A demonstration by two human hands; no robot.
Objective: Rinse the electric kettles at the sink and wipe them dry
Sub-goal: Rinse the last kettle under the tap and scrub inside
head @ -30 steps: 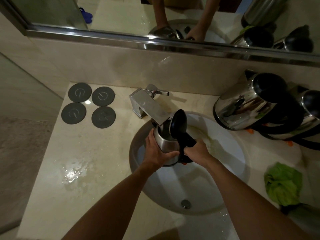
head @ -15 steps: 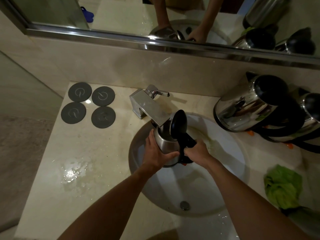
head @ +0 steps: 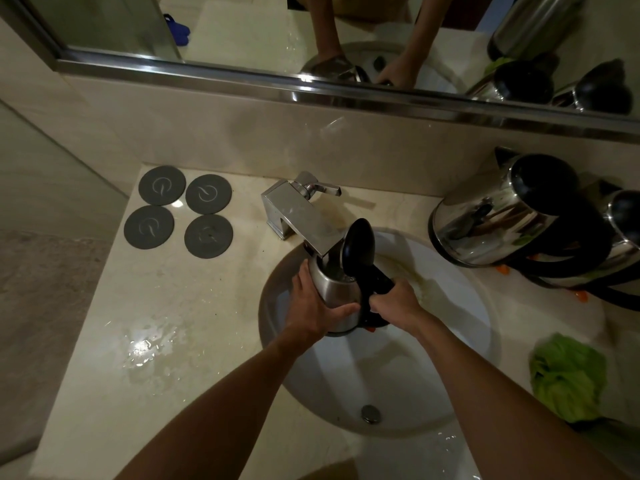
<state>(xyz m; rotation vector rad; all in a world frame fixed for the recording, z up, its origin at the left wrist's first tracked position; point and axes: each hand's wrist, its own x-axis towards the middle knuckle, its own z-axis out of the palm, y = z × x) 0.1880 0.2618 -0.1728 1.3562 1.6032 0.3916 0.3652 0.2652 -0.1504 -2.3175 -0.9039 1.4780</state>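
A steel electric kettle (head: 337,289) with its black lid (head: 358,247) flipped up is held over the white sink (head: 446,358), its mouth right under the square chrome tap spout (head: 304,223). My left hand (head: 317,306) wraps round the kettle's steel body from the left. My right hand (head: 394,304) grips its black handle on the right. Two more steel kettles lie on the counter at the right, a near kettle (head: 502,216) and a far kettle (head: 623,230), both with black lids and handles.
Several round grey kettle bases (head: 178,213) lie on the counter at the back left. A green cloth (head: 568,379) sits at the right front. A puddle (head: 145,348) wets the counter left of the sink. A mirror (head: 311,29) runs along the wall above.
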